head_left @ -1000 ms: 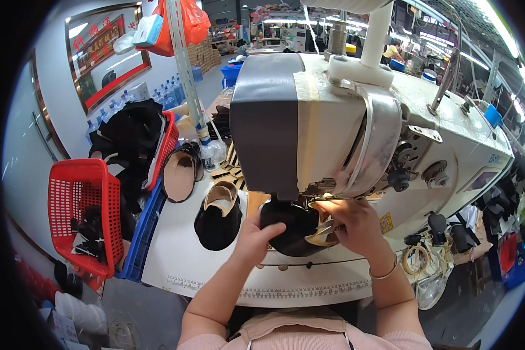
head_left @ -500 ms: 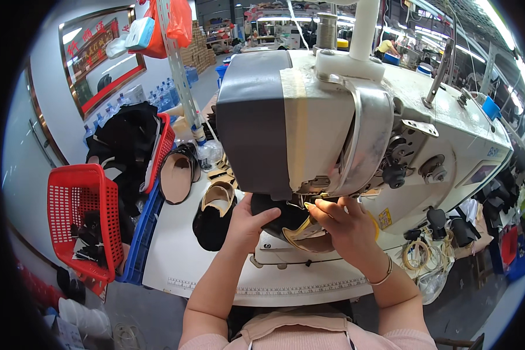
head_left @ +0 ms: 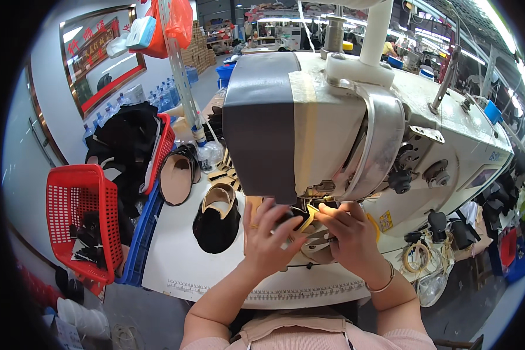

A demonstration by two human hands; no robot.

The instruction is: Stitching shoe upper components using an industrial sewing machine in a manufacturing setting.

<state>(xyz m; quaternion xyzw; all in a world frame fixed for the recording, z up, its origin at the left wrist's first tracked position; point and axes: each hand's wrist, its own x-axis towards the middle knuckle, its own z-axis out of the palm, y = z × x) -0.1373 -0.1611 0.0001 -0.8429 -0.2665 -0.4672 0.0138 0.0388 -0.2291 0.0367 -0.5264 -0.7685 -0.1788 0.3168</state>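
Note:
A large white sewing machine (head_left: 332, 134) with a dark grey head cover stands before me. Under its head lies a black shoe upper (head_left: 298, 214) with a yellow-lit edge, mostly covered by my hands. My right hand (head_left: 350, 233) pinches that edge close to the needle area. A dark and metallic shape by its lower fingers is too unclear to name. Over the upper's left side is my left hand (head_left: 271, 239), fingers spread and blurred by motion. To its left on the table sits another black shoe upper (head_left: 217, 224) with beige lining.
On the white table (head_left: 175, 256), a ruler strip (head_left: 262, 291) runs along the front edge. Farther left are a beige-lined shoe piece (head_left: 176, 178) and a red basket (head_left: 81, 221) of black scraps. Tape rolls (head_left: 416, 256) hang at the right.
My left hand has let go of the black upper; its fingers have spread. The upper under the machine has turned and shows less. My right hand stays at its edge.

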